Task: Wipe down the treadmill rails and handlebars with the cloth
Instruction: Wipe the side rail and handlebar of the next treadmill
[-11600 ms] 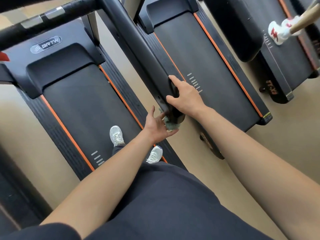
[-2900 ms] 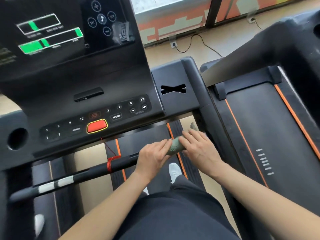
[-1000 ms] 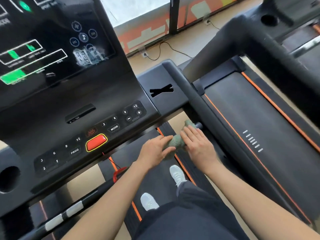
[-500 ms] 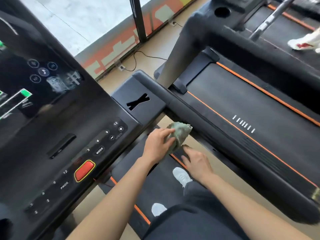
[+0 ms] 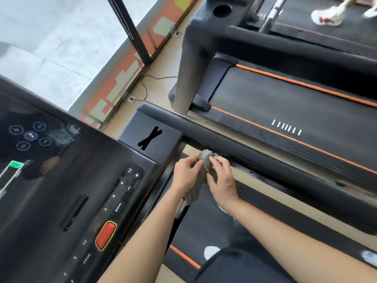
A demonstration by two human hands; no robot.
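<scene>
The console [image 5: 81,190] stands on the left, and the handrail [image 5: 265,160] runs from its right corner off to the right. Just in front of the rail's near end, above the belt [image 5: 195,225], the left hand [image 5: 186,176] and right hand [image 5: 222,180] hold the cloth [image 5: 204,170] between them. Behind the rail lies a second treadmill [image 5: 285,111], and a cable [image 5: 146,84] lies on the floor behind the console.

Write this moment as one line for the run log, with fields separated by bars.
left hand: grips cloth | right hand: pinches cloth | cloth: bunched between hands, close to handrail
</scene>
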